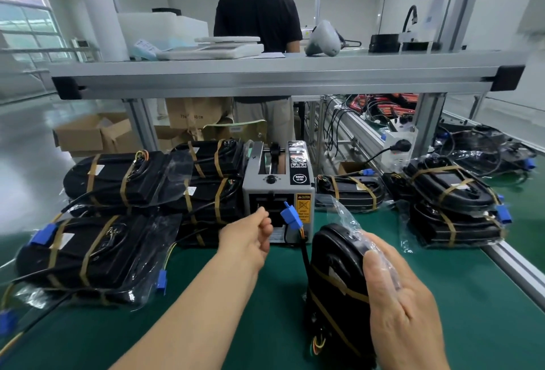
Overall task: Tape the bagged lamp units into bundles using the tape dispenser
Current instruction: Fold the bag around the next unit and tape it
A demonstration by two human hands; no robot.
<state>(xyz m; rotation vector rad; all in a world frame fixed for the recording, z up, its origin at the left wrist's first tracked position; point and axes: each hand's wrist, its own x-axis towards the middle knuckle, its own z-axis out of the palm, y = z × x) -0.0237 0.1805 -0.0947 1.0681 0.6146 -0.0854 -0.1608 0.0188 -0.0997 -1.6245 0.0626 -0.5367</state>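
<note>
Green worktop (pixel 442 296): right hand (pixel 404 304) grips bagged lamp units (pixel 333 275) on edge, 5 o'clock of tape dispenser (pixel 277 192), steadying them for strapping. Left hand (pixel 250 237), fingers curled, at dispenser's 6 o'clock, probably fetching tape; hold unclear.

Tape dispenser (pixel 278 192) centre of table (pixel 442 296); taped bundles (pixel 118 181) left, right (pixel 451 189).

A green-matted surface (pixel 442 325) is spanned by an aluminium-framed shelf (pixel 265 80). A glossy pale floor (pixel 26 145) is seen at the left under a bright window (pixel 26 24) — cardboard boxes (pixel 88 133) are stacked there. White walls (pixel 188 1) are seen behind a person (pixel 259 13) turned away.
</note>
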